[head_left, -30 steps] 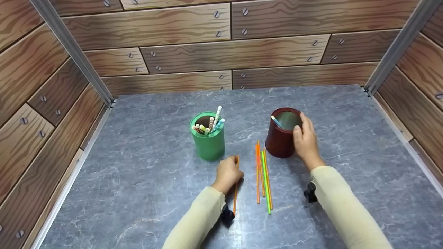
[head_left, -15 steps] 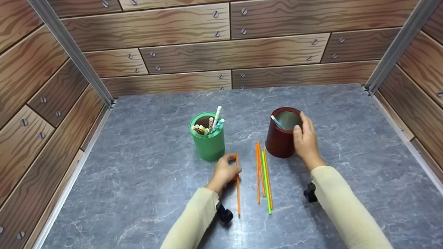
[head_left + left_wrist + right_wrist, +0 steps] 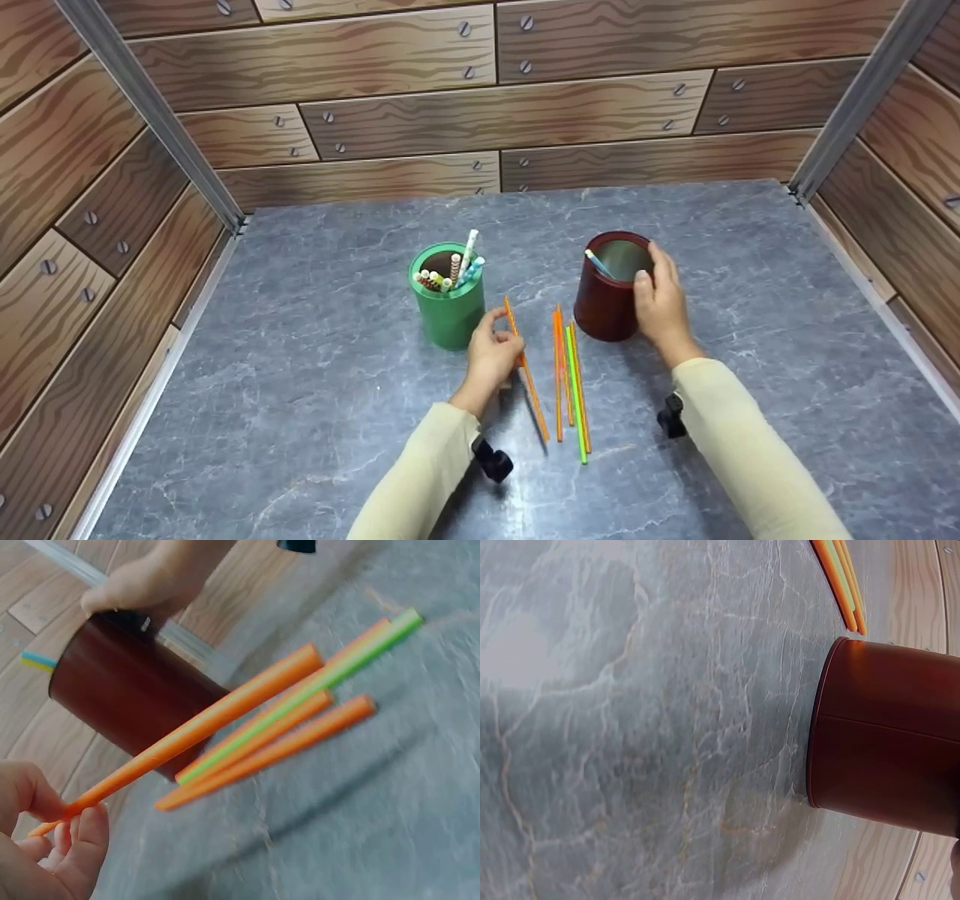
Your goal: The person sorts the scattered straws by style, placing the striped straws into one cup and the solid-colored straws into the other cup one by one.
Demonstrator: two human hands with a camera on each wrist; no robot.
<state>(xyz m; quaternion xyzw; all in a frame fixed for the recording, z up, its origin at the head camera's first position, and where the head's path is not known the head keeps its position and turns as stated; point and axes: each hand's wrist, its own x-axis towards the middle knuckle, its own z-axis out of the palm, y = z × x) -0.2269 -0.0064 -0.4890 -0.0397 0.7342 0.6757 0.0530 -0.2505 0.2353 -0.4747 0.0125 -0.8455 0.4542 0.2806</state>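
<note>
My left hand (image 3: 491,358) pinches an orange straw (image 3: 534,394) between thumb and fingers, lifted at a slant above the table. In the left wrist view the straw (image 3: 202,724) reaches away from the fingertips over the other straws. A dark red cup (image 3: 604,311) stands upright to the right, and my right hand (image 3: 664,307) holds it around its right side near the rim. One blue straw (image 3: 598,264) leans inside that cup. Between the hands, several orange straws (image 3: 559,405) and a green straw (image 3: 576,397) lie side by side on the table.
A green cup (image 3: 454,319) with several patterned paper straws (image 3: 466,259) stands just beyond my left hand. The grey marbled table (image 3: 300,360) is bounded by wood-print walls (image 3: 405,120) at the back and both sides.
My left hand has picked the orange straw up from the table and moved it slightly forward, swinging its near end to the right. The right hand and both cups stay in place.
</note>
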